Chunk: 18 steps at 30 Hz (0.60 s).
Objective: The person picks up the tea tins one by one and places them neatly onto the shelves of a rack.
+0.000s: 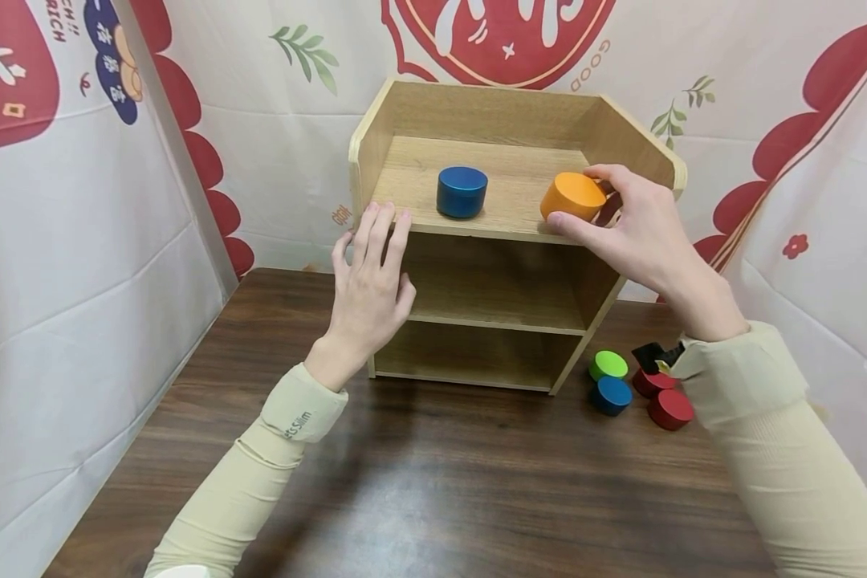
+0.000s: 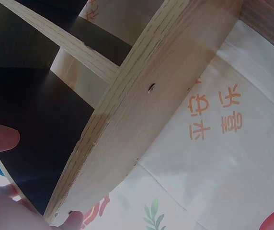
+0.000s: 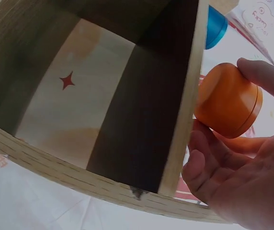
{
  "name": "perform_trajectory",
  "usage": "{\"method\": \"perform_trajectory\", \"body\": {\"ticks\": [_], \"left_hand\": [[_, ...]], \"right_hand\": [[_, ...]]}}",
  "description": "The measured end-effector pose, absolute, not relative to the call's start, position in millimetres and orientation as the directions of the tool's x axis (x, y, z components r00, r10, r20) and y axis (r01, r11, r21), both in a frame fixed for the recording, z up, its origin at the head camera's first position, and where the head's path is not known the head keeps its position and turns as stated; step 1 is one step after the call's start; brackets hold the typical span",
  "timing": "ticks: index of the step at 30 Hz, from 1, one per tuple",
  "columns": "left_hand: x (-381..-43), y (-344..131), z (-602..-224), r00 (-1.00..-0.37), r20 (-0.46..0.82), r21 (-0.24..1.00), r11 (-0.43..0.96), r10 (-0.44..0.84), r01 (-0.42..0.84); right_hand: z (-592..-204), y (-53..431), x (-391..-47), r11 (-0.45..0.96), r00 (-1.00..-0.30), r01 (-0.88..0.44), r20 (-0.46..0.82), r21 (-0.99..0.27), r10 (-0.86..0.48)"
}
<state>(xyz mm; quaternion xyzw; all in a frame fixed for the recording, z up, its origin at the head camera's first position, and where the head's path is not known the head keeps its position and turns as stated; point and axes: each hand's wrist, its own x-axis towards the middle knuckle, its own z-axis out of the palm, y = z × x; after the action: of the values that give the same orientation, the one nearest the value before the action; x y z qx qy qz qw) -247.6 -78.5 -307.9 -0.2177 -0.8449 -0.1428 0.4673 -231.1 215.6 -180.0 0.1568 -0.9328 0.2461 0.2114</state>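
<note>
My right hand [image 1: 639, 221] pinches an orange round tin [image 1: 574, 197] between thumb and fingers, tilted at the right end of the shelf unit's top board. In the right wrist view the orange tin [image 3: 230, 100] shows its side and base close to the board's edge. A blue round tin [image 1: 462, 193] stands upright on the same board, left of the orange one. My left hand [image 1: 368, 293] rests its fingers on the front left corner of the wooden shelf unit [image 1: 498, 231]. The left wrist view shows those fingertips [image 2: 3, 137] at the unit's edge.
Right of the unit, a green tin [image 1: 608, 365], a blue tin [image 1: 612, 396] and two red tins [image 1: 670, 409] stand on the dark wooden table [image 1: 433, 490]. A small black item [image 1: 648, 357] lies by them, partly behind my sleeve. Printed cloth [image 1: 260, 160] hangs behind and beside.
</note>
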Motion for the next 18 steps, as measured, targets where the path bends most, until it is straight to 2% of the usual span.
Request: {"method": "perform_trajectory", "body": {"ticks": [18], "left_hand": [[-248, -79, -308, -0.466, 0.853, 0.043, 0.860, 0.233, 0.508]], "right_hand": [[-181, 207, -251, 0.863, -0.880, -0.354, 0.442, -0.362, -0.175]]}}
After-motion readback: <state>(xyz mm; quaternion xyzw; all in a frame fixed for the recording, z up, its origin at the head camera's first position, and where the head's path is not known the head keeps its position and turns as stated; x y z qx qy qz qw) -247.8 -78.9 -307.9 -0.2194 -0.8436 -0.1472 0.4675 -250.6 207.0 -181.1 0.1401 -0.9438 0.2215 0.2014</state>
